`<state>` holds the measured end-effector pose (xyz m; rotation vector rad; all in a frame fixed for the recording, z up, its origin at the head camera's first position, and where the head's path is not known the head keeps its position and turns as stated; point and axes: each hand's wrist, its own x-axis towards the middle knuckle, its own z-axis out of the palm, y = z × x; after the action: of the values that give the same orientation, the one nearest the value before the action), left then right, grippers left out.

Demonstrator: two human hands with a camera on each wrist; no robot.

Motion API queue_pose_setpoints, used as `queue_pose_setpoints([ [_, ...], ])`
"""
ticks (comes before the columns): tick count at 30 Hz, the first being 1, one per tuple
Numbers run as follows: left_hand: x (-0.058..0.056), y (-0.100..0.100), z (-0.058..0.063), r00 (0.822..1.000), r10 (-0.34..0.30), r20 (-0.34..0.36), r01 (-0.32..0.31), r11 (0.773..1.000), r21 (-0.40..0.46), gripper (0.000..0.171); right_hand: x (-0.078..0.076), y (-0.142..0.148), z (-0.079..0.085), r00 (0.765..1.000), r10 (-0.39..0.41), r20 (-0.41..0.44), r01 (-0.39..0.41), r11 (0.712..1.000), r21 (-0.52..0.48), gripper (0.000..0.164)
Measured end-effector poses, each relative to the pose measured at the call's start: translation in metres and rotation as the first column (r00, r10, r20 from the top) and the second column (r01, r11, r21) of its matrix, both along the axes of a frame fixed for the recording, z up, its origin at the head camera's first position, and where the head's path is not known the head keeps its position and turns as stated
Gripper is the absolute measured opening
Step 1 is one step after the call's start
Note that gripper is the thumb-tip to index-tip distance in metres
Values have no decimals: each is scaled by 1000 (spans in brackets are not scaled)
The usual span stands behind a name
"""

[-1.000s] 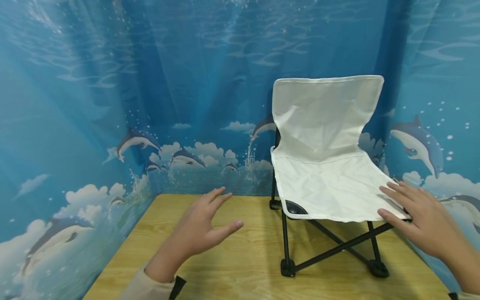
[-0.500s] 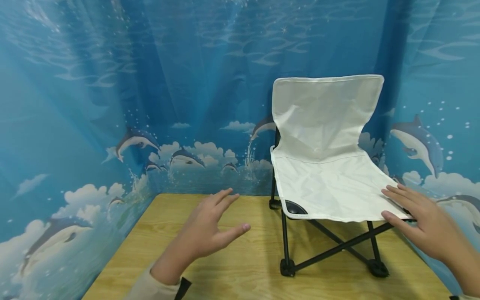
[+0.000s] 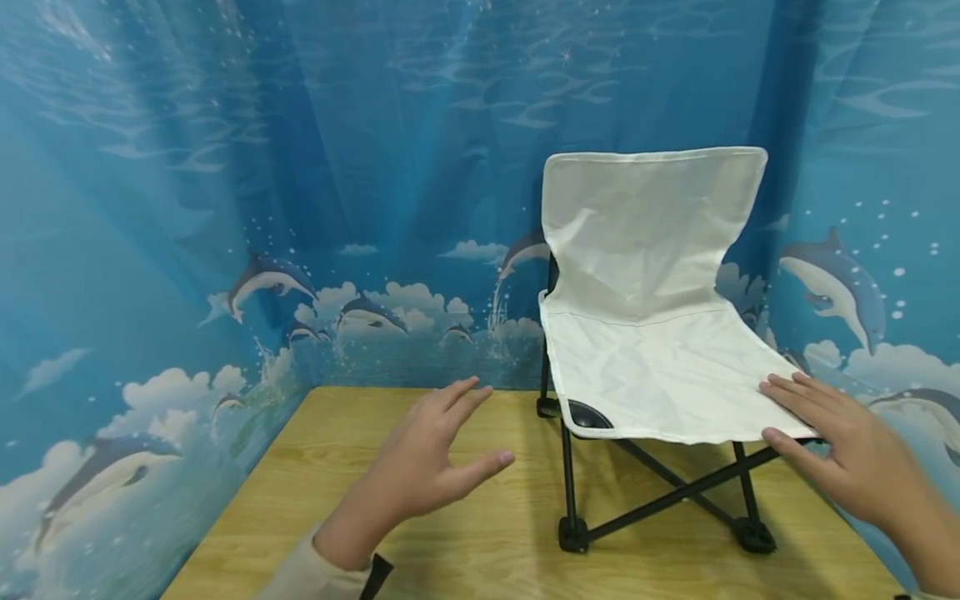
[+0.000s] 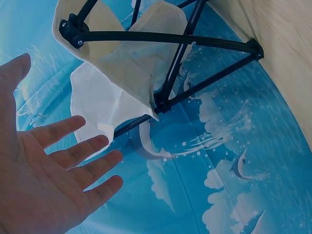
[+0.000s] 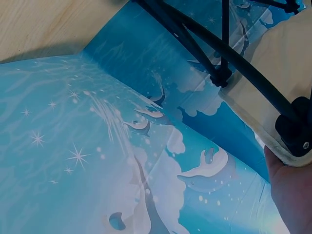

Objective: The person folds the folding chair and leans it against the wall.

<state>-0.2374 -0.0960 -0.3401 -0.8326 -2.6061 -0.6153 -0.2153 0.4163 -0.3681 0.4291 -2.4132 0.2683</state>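
Observation:
A folding chair point(image 3: 645, 367) with white fabric and a black frame stands upright and unfolded on the right half of the wooden tabletop point(image 3: 360, 425). My left hand point(image 3: 420, 467) hovers to the left of the chair, apart from it, fingers spread and holding nothing. In the left wrist view its palm and straight fingers point(image 4: 61, 134) show in front of the chair. My right hand point(image 3: 855, 442) is at the seat's front right corner, with its fingers extended along the fabric edge. The right wrist view shows that hand point(image 5: 292, 195) against the corner by a black joint point(image 5: 295, 129).
Blue cloth point(image 3: 412, 208) printed with dolphins and clouds hangs behind the tabletop and along both sides. The chair's crossed black legs point(image 3: 686, 492) end in black feet on the wood. Its backrest point(image 3: 652, 208) rises close to the back cloth.
My left hand has drifted right, toward the chair, with its fingers still spread. The right hand has barely shifted at the seat corner. The chair stays in place.

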Motion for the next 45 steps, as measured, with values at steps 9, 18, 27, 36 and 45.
queue_pose_setpoints([
  [9,-3,11,-2,999,-41,-1,41,999,-10,83,-1,-2,-4,998,2,-64,-3,1000,-4,63],
  [18,-3,20,-1,997,-80,-11,80,997,0,82,0,-2,-5,993,-5,-114,6,1000,13,60],
  [27,-7,33,2,996,-93,-18,93,996,7,83,-2,-2,-7,991,-9,-135,11,1000,12,61],
  [36,-7,47,4,991,-134,29,132,990,43,80,-2,1,-9,989,-10,-146,13,1000,20,66],
  [45,-7,65,7,982,-184,38,182,982,60,82,-2,0,-10,991,-17,-132,18,1000,5,66],
])
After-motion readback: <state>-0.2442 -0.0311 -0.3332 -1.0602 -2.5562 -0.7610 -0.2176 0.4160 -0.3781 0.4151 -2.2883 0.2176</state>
